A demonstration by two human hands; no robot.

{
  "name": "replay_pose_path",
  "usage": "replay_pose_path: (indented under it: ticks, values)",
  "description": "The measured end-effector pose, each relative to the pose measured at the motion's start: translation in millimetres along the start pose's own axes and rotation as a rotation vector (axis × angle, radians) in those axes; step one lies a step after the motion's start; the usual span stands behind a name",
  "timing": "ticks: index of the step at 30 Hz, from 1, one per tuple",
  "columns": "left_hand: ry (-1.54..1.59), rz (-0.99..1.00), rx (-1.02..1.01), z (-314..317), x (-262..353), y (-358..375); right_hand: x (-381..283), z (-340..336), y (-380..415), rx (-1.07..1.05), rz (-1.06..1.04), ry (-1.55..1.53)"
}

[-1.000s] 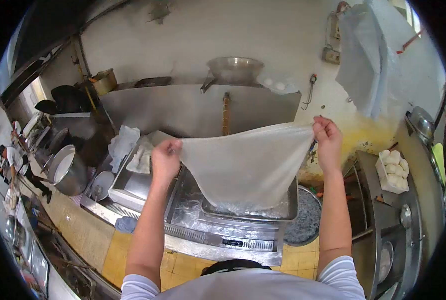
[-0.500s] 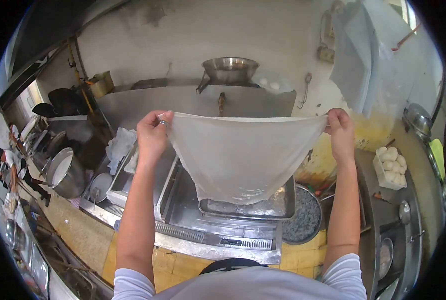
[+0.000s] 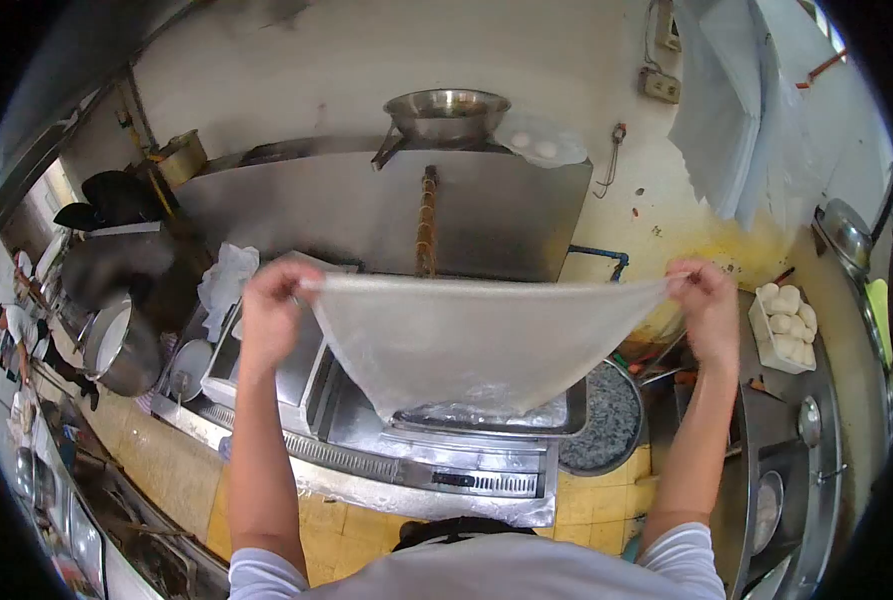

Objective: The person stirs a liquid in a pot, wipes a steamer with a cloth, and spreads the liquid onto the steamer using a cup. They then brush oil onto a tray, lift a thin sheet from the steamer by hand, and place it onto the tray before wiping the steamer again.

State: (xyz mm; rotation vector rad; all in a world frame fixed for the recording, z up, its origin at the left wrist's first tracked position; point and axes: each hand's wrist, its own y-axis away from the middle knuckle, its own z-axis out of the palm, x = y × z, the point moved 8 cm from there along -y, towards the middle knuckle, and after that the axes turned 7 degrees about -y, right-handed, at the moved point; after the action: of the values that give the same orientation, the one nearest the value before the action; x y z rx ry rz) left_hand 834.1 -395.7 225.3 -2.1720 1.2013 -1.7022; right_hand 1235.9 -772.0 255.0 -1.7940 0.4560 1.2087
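Observation:
A thin, whitish, see-through cloth (image 3: pixel 476 340) hangs stretched between my two hands, its top edge nearly straight and its lower part sagging. At its upper left corner, my left hand (image 3: pixel 274 305) is closed, pinching the edge. My right hand (image 3: pixel 708 305) grips the upper right corner in the same way; both hands are a little blurred. Beneath the cloth lies a shallow metal tray (image 3: pixel 578 405) with a wet, shiny surface. The lower edge of the cloth hangs at the tray, and whether it touches cannot be told. Part of the tray is hidden behind it.
A round tub of dark, bubbly liquid (image 3: pixel 606 420) stands right of the tray. White round lumps fill a box (image 3: pixel 774 352) at right. A metal basin (image 3: pixel 446 115) sits on the back ledge. At left are a large pot (image 3: pixel 126 350) and another person (image 3: pixel 26 335).
Both my hands have come lower and slightly farther apart, carrying the cloth down toward the tray. Its top edge is lower now. The camera view has tilted a little downward.

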Motion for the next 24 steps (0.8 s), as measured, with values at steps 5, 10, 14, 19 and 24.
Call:
replay_pose_path:
  ticks: [5, 10, 14, 19, 24]
  values:
    - [-0.127, -0.384, -0.250, 99.0, -144.0, 63.1, 174.9, 14.6, 50.9, -0.078, 0.390, 0.047]
    - [0.210, -0.773, -0.192, 196.3, -281.2, 69.3, 325.2, 34.1, 24.7, -0.081, 0.344, 0.349]
    - [0.620, -0.571, 0.244, 242.2, -279.7, -2.1, 375.9, 57.2, -42.0, 0.313, 0.453, -0.437]
    - [0.063, -0.419, -0.157, 267.9, -242.9, 24.4, 394.0, 68.4, 15.4, 0.135, 0.443, 0.304]
    - [-0.642, -0.031, -0.540, 278.6, -214.4, 154.7, 464.0, 108.7, 161.6, 0.079, 1.101, -0.459]
